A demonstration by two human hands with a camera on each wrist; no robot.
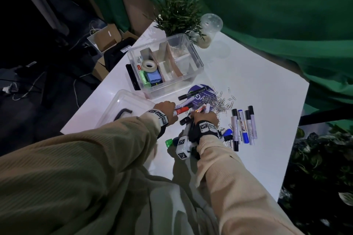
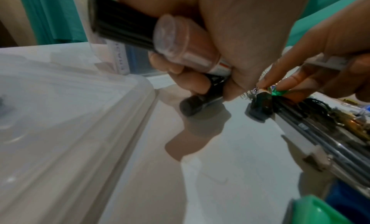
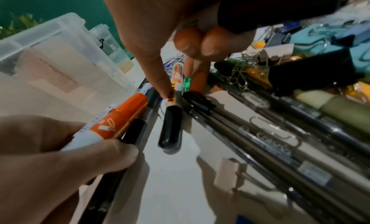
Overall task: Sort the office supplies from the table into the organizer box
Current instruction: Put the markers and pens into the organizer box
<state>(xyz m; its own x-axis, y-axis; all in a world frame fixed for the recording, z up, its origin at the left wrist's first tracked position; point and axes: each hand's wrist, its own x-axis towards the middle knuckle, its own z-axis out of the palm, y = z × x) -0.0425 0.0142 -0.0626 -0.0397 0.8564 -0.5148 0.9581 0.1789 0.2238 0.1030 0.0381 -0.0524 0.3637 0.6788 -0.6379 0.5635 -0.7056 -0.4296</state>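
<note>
My left hand (image 1: 166, 110) grips a bundle of markers: an orange-capped one (image 1: 181, 109) (image 3: 122, 115) and black ones (image 2: 124, 28) (image 3: 136, 127). Just to its right, my right hand (image 1: 203, 115) reaches down and pinches a white marker with an orange label and a black cap (image 3: 172, 116) that lies on the table (image 1: 248, 74). The clear organizer box (image 1: 198, 63) stands behind the hands, with card dividers. Its left compartment holds a tape roll (image 1: 149, 65), a blue item and a green one.
The box's clear lid (image 1: 122, 104) lies left of my left hand. A heap of paper clips (image 1: 217, 103), a purple round card (image 1: 198, 91), a black marker (image 1: 192, 94), a row of markers (image 1: 242, 125) and binder clips lie right. A packet of pens (image 3: 260, 140) lies under my right wrist. A plant (image 1: 177, 14) and a cup (image 1: 210, 28) stand behind the box.
</note>
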